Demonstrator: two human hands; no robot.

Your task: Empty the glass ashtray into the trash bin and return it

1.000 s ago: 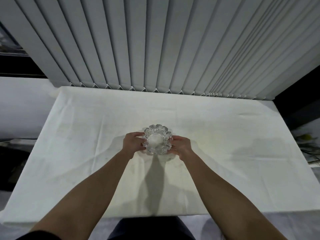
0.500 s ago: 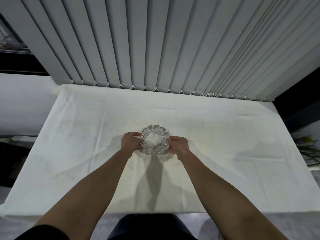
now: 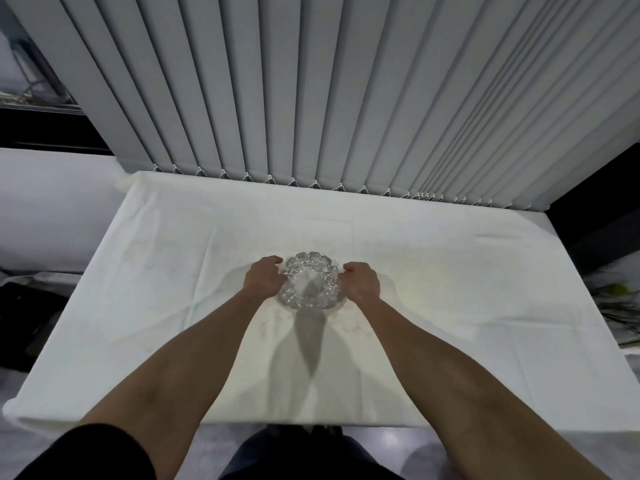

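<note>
Near the middle of the desk (image 3: pixel 450 306), draped in a white cloth, sits the glass ashtray (image 3: pixel 309 280), a round, scalloped, clear piece with its bowl facing up. Left hand (image 3: pixel 262 278) on the ashtray's left side, right hand (image 3: pixel 360 283) on its right, both sets of fingers curled in against the knobbly rim, gripping it from either side. Whether its base touches the cloth, I cannot tell; a dark shadow runs from it toward the near edge. Bare forearms reach in from below. Beyond the ashtray, grey vertical blinds (image 3: pixel 311 98) hang along the desk's far edge.
</note>
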